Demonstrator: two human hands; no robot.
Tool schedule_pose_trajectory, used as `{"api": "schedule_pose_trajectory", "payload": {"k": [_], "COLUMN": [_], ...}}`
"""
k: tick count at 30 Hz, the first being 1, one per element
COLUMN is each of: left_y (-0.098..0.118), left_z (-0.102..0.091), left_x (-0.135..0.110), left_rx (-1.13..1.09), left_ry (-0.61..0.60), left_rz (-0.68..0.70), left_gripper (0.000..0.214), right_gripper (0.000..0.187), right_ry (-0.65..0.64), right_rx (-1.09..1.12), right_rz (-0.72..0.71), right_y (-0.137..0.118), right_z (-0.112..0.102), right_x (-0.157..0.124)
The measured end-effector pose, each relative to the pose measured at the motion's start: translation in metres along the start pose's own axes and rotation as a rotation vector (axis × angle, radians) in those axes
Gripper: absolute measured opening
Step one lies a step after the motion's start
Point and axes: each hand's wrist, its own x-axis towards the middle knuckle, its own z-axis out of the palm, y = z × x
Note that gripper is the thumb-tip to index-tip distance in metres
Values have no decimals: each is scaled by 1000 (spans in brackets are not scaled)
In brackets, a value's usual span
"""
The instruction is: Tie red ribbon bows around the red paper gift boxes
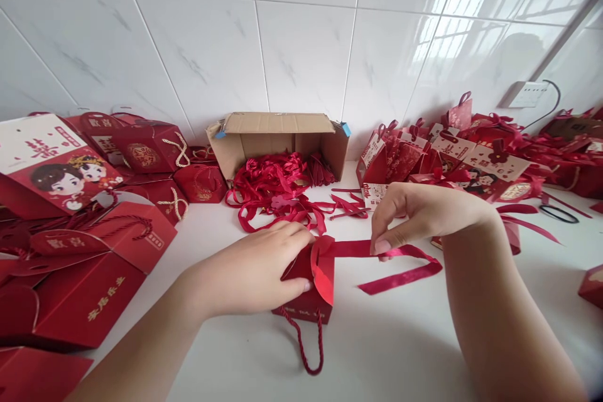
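Here's the small red box [323, 295], front and centre on the white table [245, 358], its rope handle [321, 345] drooping towards us. The left hand [277, 264] clasps it, thumb on the near face, fingers over the top and partly out of sight. Out to the right, the right hand [414, 213] pinches a red ribbon [351, 249] between thumb and fingers, a flat stretch running to the box top, the far end looping back loose.

The work looks part-way: the box is folded up and the ribbon reaches it, but no bow shows. Whether it's threaded through, I can't tell. Behind sits 1 carton [277, 122] with a ribbon pile [273, 179] spilling out. Boxes on the right [490, 163] look further along, several topped with ribbon loops.
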Motion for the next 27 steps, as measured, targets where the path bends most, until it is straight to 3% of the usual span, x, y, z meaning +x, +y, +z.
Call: {"api": "schedule_pose_trajectory", "payload": {"k": [11,27], "left_y": [1,4], "left_z": [1,-1], "left_x": [5,8], "left_rx": [-17,1], "left_ry": [116,202], "left_rz": [19,19], "left_gripper": [20,21], "right_gripper": [25,30], "right_ry": [8,-28], "right_rx": [9,-55], "right_rz": [-13,23], "right_y": [-4,2], "right_z": [4,9], "right_x": [3,13]}}
